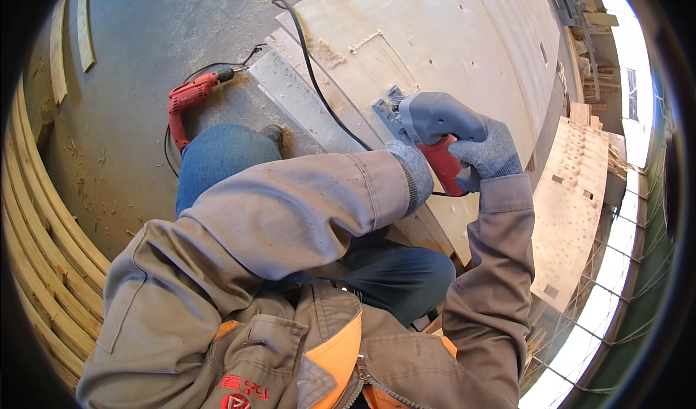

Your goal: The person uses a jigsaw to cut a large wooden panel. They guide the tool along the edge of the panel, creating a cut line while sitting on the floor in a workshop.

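The power saw [428,130] is gripped by both gloved hands: right hand [489,152] closed round its red handle, left hand [435,115] clamped over the housing. Below the grip, the plywood sheet [435,39] is judged mid-cut; steady forward guidance is called for.

Concrete floor [145,32] carried stacked plywood sheets [449,39], sawdust on both. A red drill [190,97] lay on the floor beside the sheets, cord trailing. Curved wood strips [43,242] were piled at left, possibly bent laminates.
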A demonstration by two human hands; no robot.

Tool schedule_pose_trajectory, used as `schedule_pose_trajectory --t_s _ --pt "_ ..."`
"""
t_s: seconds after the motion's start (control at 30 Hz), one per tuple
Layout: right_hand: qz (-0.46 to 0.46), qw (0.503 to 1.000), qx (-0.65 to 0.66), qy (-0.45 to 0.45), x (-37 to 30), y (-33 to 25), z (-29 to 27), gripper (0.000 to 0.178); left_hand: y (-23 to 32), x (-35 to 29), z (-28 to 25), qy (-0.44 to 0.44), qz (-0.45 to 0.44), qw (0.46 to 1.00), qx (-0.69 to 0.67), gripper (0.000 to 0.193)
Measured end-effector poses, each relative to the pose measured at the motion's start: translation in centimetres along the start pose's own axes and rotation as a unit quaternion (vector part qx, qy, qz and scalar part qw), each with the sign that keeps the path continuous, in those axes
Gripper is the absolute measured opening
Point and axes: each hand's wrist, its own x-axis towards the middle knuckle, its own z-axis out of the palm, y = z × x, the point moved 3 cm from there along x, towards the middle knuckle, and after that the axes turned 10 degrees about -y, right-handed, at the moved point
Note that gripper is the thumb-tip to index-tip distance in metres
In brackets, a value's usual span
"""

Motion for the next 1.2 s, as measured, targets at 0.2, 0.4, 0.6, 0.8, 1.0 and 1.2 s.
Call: schedule_pose_trajectory --t_s 0.2,0.4,0.6,0.8,1.0,1.2 --pt "0.006 1.0 0.001 -0.004 0.2 -0.4 0.1 0.027 -0.2 0.0 -0.2 0.012 -0.001 1.0 -0.003 0.037" --pt "0.005 1.0 -0.005 -0.005 0.4 -0.4 -0.1 0.03 -0.1 0.0 -0.6 0.018 0.002 1.0 -0.005 0.037" --pt "-0.004 1.0 0.006 0.001 0.7 -0.5 0.2 0.03 -0.1 -0.1 -0.9 0.022 0.0 1.0 -0.007 0.038" --pt "-0.016 1.0 0.004 -0.001 0.8 -0.7 0.1 0.027 -0.2 -0.2 -1.2 0.028 0.0 1.0 -0.009 0.038" --pt "-0.017 1.0 -0.012 -0.001 0.9 -1.0 0.1 0.027 0.0 -0.3 -1.6 0.037 0.002 0.999 -0.011 0.038" --pt "-0.016 1.0 0.011 -0.005 1.0 -1.5 0.3 0.03 -0.2 -0.3 -1.8 0.046 0.002 0.999 -0.013 0.039"
